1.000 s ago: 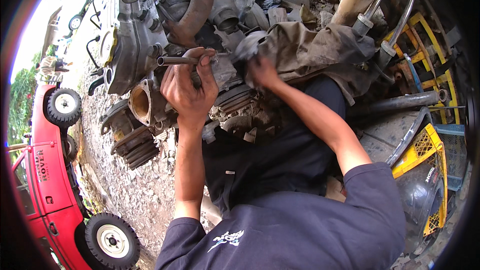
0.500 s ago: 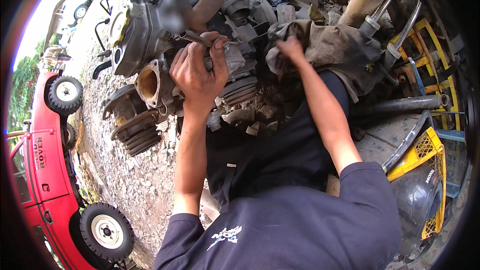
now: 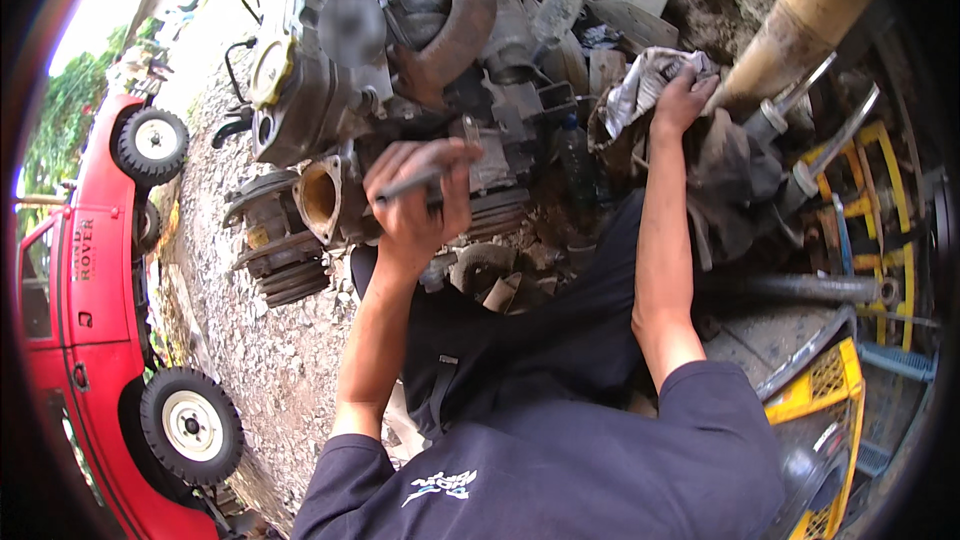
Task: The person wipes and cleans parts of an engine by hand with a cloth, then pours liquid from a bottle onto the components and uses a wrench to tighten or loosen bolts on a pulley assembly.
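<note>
A person's left hand (image 3: 420, 198) pinches a slim grey metal tube (image 3: 415, 183) between thumb and bent fingers, its near end angled toward the lower left, just in front of a greasy engine (image 3: 325, 90). The right hand (image 3: 683, 105), arm stretched forward, closes its fingers on a crumpled pale cloth (image 3: 640, 95), beside a heap of darker fabric (image 3: 738, 170). Behind the tube, a rusty curved pipe (image 3: 472, 15) bends over the engine; to its left are a round-mouthed flange (image 3: 320, 202) and a grooved pulley (image 3: 292, 282). A thick tan pole (image 3: 805, 25) slants near the right hand, with two shiny metal rods (image 3: 845, 130) beside it. Farther right, a yellow crate (image 3: 850, 370) stands close to a blue one. Gravel (image 3: 290, 365) covers the ground at left, where a red vehicle (image 3: 100, 285) appears sideways in the fisheye view.
</note>
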`<state>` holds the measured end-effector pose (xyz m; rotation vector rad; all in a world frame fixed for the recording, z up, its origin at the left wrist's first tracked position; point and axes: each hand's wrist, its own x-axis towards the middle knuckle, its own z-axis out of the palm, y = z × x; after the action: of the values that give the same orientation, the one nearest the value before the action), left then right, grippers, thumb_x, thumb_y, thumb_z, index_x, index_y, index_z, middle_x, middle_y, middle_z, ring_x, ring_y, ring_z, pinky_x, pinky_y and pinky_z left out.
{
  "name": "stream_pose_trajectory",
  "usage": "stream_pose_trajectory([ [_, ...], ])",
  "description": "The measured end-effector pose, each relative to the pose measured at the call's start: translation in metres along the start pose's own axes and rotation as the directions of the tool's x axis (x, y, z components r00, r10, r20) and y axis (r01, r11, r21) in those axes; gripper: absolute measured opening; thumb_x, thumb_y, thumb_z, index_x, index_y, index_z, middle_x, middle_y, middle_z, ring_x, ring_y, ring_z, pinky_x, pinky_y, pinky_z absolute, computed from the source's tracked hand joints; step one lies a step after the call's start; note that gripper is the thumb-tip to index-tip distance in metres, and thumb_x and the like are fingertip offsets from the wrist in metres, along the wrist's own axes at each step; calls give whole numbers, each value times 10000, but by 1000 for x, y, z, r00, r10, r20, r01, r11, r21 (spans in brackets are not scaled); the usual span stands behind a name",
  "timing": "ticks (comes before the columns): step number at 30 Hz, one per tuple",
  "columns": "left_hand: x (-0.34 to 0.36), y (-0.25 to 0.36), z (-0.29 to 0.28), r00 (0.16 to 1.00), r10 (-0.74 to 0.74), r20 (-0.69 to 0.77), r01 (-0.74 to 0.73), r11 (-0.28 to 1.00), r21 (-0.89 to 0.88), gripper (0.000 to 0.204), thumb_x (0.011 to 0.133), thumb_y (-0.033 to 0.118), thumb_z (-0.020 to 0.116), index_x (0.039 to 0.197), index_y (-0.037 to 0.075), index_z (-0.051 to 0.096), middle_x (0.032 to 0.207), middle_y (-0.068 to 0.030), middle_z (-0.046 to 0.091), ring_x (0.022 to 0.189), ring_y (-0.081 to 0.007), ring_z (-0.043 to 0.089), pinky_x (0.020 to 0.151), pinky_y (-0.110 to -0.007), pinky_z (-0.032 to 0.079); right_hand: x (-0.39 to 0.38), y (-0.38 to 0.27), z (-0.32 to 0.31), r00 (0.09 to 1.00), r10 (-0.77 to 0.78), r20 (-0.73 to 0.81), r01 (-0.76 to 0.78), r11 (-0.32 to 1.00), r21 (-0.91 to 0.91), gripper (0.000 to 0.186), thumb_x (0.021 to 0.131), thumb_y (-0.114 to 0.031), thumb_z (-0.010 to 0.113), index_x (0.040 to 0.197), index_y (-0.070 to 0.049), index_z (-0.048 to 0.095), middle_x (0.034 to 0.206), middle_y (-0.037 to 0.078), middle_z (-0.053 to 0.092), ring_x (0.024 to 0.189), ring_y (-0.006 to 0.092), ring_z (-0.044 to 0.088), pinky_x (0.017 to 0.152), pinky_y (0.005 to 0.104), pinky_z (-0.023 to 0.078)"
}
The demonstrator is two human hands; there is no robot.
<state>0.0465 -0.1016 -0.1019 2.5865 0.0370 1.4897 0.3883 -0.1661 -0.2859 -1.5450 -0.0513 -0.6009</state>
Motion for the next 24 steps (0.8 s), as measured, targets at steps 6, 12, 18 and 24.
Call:
stream_pose_trajectory([
  [6,1,1,-6,984,-47,170,56,997,-47,126,939,166,553,941,42,527,744,-85,699,594,-224,648,553,-327,497,-80,-61,-8,574,-62,817,5,997,72,323,881,-240,618,1048,37,611,1037,239,641,1027,402,607,854,475,470],
  [12,7,4,-3,974,-62,216,67,998,-15,81,910,123,563,940,55,534,759,-78,709,615,-220,672,569,-312,516,-123,32,-9,490,143,860,260,917,-301,666,790,-328,709,1287,27,445,1144,309,591,1061,427,587,907,475,463],
  [18,9,-2,-6,961,1,277,11,999,-44,270,746,3,672,993,19,565,826,-73,708,634,-206,674,544,-306,508,-147,66,9,31,400,916,251,884,-395,715,710,-421,752,1262,-38,508,1127,273,617,1083,430,578,882,469,489],
  [24,5,2,-9,959,-28,281,20,999,31,301,690,62,750,966,42,632,784,-41,685,571,-183,620,518,-298,479,-166,46,0,34,393,919,225,893,-390,772,685,-507,754,1251,-17,563,1245,275,559,1186,427,521,976,480,448],
])
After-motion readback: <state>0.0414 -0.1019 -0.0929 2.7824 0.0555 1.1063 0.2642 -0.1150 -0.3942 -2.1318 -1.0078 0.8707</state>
